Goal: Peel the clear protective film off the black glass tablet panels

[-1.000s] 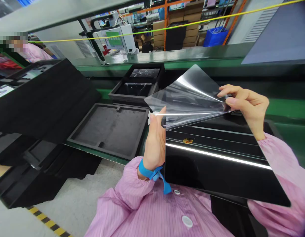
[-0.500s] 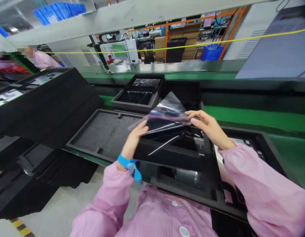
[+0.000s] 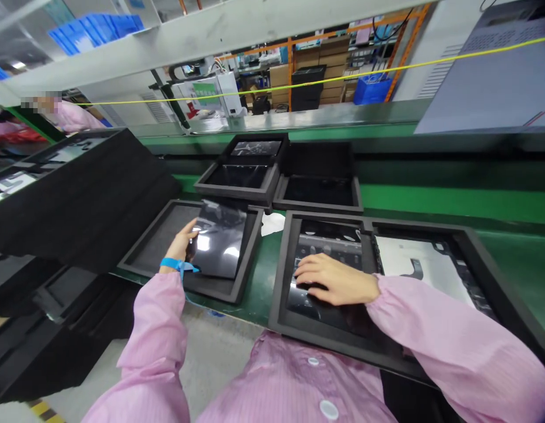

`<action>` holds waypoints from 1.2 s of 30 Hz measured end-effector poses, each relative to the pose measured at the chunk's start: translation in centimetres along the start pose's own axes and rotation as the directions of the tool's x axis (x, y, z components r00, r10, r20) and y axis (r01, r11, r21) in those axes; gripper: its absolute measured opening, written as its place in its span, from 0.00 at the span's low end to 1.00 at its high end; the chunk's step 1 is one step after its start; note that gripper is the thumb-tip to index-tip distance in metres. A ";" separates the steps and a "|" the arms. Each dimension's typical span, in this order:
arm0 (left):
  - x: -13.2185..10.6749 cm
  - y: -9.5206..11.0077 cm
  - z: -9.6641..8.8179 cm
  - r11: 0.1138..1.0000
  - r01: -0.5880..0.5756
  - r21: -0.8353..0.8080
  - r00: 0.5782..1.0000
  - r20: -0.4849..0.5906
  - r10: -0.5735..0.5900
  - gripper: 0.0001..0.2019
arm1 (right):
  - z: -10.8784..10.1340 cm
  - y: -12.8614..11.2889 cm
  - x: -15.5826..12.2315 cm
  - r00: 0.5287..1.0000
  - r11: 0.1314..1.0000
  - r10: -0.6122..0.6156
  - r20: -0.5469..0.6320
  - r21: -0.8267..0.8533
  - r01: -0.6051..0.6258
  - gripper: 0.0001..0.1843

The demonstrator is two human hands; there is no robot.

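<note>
My left hand grips a glossy black screen panel by its left edge. The panel is tilted above the left foam tray, and its face mirrors the lights. My right hand rests, fingers slightly bent and apart, over a second glossy screen panel. That panel lies in the left compartment of the right foam tray, partly hidden under my hand. In the same tray's right compartment sits a silver-white panel with a dark flex strip. A blue band circles my left wrist.
Behind the trays stand two smaller foam boxes, a left one and a right one, with dark screens inside. A small white piece lies between the trays. Tall stacked black foam trays rise at the left. A yellow cord crosses ahead.
My hands have separated; the clear film between them no longer shows. My left hand moved left over the left tray, holding the screen panel. My right hand came down onto the right tray's panel.
</note>
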State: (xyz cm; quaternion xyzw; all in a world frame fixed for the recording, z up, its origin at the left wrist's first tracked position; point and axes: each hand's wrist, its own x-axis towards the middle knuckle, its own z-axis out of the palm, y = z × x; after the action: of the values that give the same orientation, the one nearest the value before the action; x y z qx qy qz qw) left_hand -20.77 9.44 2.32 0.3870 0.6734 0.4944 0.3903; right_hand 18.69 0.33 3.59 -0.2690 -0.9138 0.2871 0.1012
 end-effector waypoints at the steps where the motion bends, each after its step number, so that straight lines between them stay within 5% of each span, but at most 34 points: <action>1: 0.1 -1.0 0.1 0.998 0.040 0.045 0.999 0.035 -0.042 0.15 | 0.6 -0.5 0.7 0.997 0.999 -0.038 0.068 -0.030 0.041 0.17; 6: -0.6 -3.4 1.3 0.983 0.075 0.168 0.985 0.141 -0.099 0.16 | 2.0 -0.9 3.3 0.953 0.980 -0.085 0.290 -0.150 0.133 0.24; 13: -5.0 -0.5 3.2 0.986 -0.062 0.156 0.982 0.186 0.032 0.19 | 1.6 -1.4 5.1 0.879 0.961 -0.032 0.476 -0.228 0.158 0.14; 16: -9.9 1.2 5.8 0.998 -0.054 0.032 0.902 0.431 0.035 0.22 | 1.0 -2.6 5.1 0.862 0.964 -0.029 0.506 -0.214 0.158 0.15; 19: -14.8 1.9 9.5 0.995 0.083 -0.052 0.735 0.678 -0.025 0.30 | -0.2 -4.2 4.4 0.852 0.968 -0.084 0.516 -0.160 0.192 0.15; 21: -17.2 1.7 11.7 0.980 0.187 -0.067 0.649 0.757 -0.072 0.35 | -1.0 -5.0 3.4 0.874 0.961 -0.164 0.457 -0.127 0.247 0.15; 23: -18.6 1.3 13.6 0.959 0.274 -0.070 0.608 0.786 -0.116 0.37 | -1.4 -5.5 2.2 0.910 0.949 -0.234 0.343 -0.124 0.291 0.15; 26: -19.3 0.9 15.3 0.927 0.361 -0.098 0.580 0.802 -0.141 0.36 | -1.2 -5.2 0.6 0.933 0.936 -0.322 0.159 -0.096 0.339 0.14; 30: -19.5 0.9 16.3 0.906 0.395 -0.154 0.579 0.807 -0.115 0.33 | -1.2 -4.3 -0.8 0.882 0.878 -0.455 -0.122 0.105 0.468 0.13; 32: -19.7 1.1 16.5 0.910 0.375 -0.177 0.588 0.804 -0.086 0.33 | -1.8 -3.7 -1.5 0.901 0.893 -0.355 -0.249 0.194 0.405 0.15; 34: -20.0 1.0 16.8 0.921 0.323 -0.219 0.611 0.791 -0.026 0.32 | -2.8 -2.5 -2.6 0.917 0.949 -0.124 -0.378 0.224 0.221 0.14; 36: -20.3 0.8 17.1 0.932 0.250 -0.260 0.655 0.755 0.035 0.32 | -3.6 -0.7 -3.8 0.841 0.975 0.127 -0.526 0.224 -0.008 0.13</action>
State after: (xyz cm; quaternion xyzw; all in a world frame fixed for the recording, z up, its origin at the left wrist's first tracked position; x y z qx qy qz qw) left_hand 2.96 -2.60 2.45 0.4403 0.3784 0.3758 0.7222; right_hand 22.78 -0.48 6.82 -0.3582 -0.8027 0.3000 0.3707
